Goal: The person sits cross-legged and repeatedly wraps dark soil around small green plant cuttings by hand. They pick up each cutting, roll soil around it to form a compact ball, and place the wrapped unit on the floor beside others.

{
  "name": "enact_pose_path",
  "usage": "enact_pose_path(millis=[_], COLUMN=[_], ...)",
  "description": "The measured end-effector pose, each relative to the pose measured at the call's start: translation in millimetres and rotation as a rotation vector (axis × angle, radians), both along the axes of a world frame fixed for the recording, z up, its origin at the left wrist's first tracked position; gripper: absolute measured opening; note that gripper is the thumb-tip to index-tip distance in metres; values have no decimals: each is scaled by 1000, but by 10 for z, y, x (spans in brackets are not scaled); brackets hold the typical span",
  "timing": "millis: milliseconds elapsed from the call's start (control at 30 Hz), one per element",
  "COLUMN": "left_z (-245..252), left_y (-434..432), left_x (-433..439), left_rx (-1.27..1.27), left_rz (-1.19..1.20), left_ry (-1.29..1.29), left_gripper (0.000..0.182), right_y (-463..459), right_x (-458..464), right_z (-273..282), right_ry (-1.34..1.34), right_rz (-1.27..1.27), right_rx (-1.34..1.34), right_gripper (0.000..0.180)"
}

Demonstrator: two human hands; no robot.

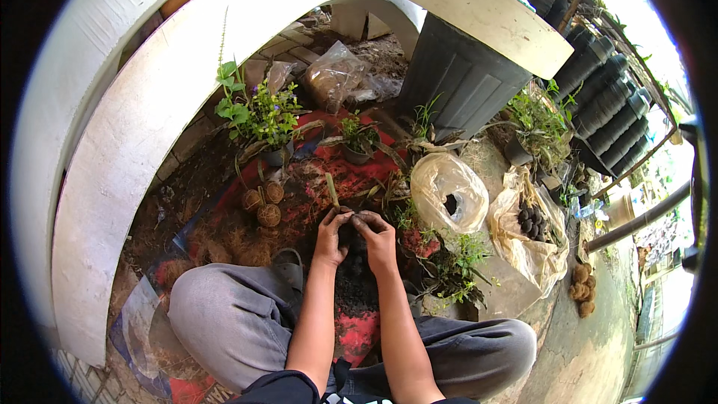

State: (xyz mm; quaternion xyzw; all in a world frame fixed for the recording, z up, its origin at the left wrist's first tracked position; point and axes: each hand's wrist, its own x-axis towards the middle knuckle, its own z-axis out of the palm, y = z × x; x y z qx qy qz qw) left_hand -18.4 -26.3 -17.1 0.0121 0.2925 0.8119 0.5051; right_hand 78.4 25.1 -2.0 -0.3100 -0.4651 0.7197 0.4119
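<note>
My left hand [331, 238] has its fingers curled around the lower end of a thick green plant stem [331, 188], which stands up from the fingertips. Close beside it, my right hand [374, 238] has thumb and fingers bent together, the tips meeting those of my left hand. Whatever lies between the fingertips is hidden. Dark soil smudges the fingers of both hands. Below them, between my legs, lies a heap of black soil [354, 286] on a red sheet [359, 332]. Several round fibre-wrapped balls [269, 215] sit to the left, beside loose brown fibre [247, 244].
Small potted plants [275, 151] stand ahead. An open plastic bag [443, 191] and another bag with dark lumps [532, 221] lie to the right. Farther right are brown fibre balls [583, 290]. A large dark planter [457, 76] and a white curved wall [168, 95] bound the space.
</note>
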Motion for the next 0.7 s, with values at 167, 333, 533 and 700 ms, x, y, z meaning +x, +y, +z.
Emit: enact_pose_path(millis=[167,333,533,700], left_z=[51,44,94,77], left_y=[-26,25,23,36], left_x=[-10,8,35,38], left_rx=[31,37,-40,-36], left_rz=[-22,9,31,75], left_ry=[1,24,136,157], left_gripper=[13,23,31,32], right_y=[-21,-81,-159,-169], right_x=[-47,-114,-193,-222], right_z=[27,66,84,62], right_ry=[34,247,307,276], right_rz=[15,0,-58,-90], right_rx=[-214,-319,-335,-163], right_gripper=[13,30,55,48])
